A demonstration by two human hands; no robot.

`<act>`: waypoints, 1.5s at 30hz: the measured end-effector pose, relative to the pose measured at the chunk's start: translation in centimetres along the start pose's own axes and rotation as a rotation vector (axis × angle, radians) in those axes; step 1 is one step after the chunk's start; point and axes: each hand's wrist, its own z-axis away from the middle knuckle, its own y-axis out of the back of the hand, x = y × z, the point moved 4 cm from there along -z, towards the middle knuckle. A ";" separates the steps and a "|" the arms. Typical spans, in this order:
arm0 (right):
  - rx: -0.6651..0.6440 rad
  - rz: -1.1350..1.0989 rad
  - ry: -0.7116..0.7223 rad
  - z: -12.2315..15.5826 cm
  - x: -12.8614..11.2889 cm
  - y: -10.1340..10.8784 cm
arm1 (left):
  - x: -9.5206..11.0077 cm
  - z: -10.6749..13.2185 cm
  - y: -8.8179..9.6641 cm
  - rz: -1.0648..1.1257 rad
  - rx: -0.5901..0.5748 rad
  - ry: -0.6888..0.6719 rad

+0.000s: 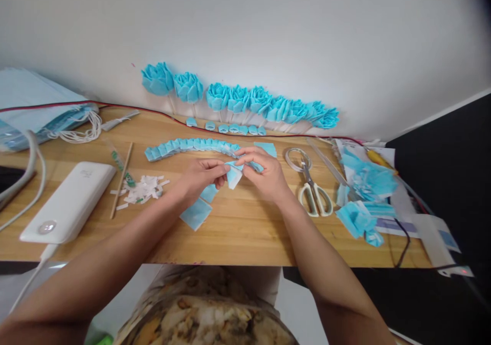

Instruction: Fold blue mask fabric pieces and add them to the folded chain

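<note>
My left hand (202, 177) and my right hand (264, 172) meet over the middle of the wooden table (245, 232), both pinching one small light-blue folded piece (233, 175). Just below it lie two flat blue squares (196, 213). Behind my hands runs a curved row of folded blue petals (187, 146). Several finished blue paper flowers (238, 99) lean against the white wall, with a short row of small rolled blue pieces (226, 128) in front of them.
Scissors (313, 191) and a tape roll (294, 158) lie right of my hands. Blue scraps (364, 201) pile at the right. A white power bank (69, 201), white paper bits (142, 188), a wooden stick (121, 179) and stacked face masks (46, 114) sit left.
</note>
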 end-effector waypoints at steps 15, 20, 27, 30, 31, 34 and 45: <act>-0.062 -0.591 -0.407 0.3 1.4 -0.5 | 0.0 -0.2 0.5 0.000 0.120 -0.079; -0.135 -0.772 -0.631 0.9 2.0 -1.9 | 0.5 -0.1 0.5 0.013 0.151 -0.093; -0.055 -0.707 -0.686 1.1 1.3 -2.5 | 0.7 0.1 0.6 -0.113 0.217 -0.146; -0.006 -0.647 -0.666 0.9 1.2 -2.4 | 0.7 0.1 0.5 -0.153 0.219 -0.165; 0.000 -0.621 -0.644 0.8 1.2 -2.4 | 0.7 0.1 0.5 -0.156 0.219 -0.165; 0.005 -0.523 -0.552 0.6 1.1 -2.1 | 0.7 0.1 0.5 -0.150 0.202 -0.141; 0.125 -0.183 -0.301 0.6 0.0 -0.9 | 0.1 -0.1 0.6 0.013 0.166 -0.112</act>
